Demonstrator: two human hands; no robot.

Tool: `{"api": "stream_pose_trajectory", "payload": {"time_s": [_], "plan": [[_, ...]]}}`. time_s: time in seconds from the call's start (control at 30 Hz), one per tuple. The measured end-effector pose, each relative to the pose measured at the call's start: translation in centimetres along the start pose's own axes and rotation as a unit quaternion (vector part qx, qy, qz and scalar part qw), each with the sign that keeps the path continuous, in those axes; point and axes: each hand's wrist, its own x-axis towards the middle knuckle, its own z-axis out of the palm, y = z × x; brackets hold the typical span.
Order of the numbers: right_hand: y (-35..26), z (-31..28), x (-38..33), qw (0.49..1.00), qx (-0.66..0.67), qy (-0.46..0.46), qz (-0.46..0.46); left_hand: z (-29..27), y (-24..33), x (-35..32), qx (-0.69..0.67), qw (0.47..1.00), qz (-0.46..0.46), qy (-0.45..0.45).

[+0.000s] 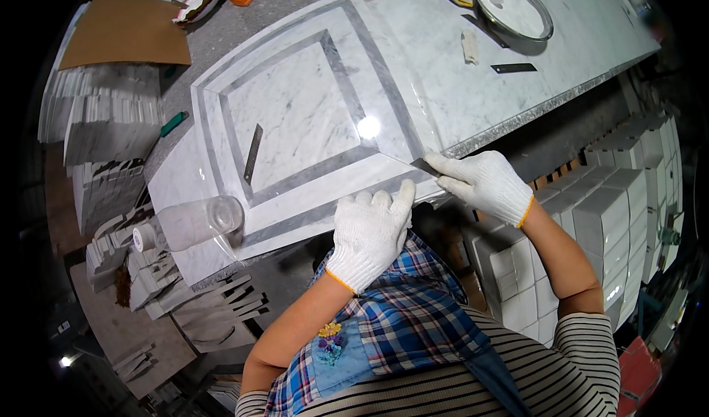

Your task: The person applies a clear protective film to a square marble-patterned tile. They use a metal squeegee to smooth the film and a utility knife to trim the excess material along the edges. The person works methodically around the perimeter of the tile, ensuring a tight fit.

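A white marble panel (295, 111) with grey inlaid bands lies on the worktable. My left hand (369, 232), in a white knit glove with a yellow cuff, rests on the panel's near edge, its fingers lying on the surface and apart from any tool. At the panel's near right corner, my gloved right hand (484, 184) pinches a small dark blade (424, 166) between thumb and fingers, against the grey band. The blade is partly hidden by the fingers. A loose dark blade (253, 153) lies on the panel's centre.
A clear plastic bottle (193, 223) lies at the panel's left corner. Tile stacks stand left, beneath cardboard (125, 32), and right (591, 218). A round pan of white material (517, 11), a dark blade (514, 68) and a green cutter (173, 124) lie on the table.
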Motion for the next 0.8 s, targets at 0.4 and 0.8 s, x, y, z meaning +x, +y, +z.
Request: {"api": "stream_pose_trajectory", "payload": {"time_s": [0.4, 0.8], "plan": [[0.6, -0.8, 0.6, 0.999, 0.006, -0.03, -0.012, 0.1, -0.1, -0.1, -0.006, 1.0, 0.0, -0.01], [-0.1, -1.1, 0.2, 0.998, 0.026, -0.041, 0.026, 0.3, -0.2, -0.2, -0.023, 1.0, 0.002, 0.011]]}}
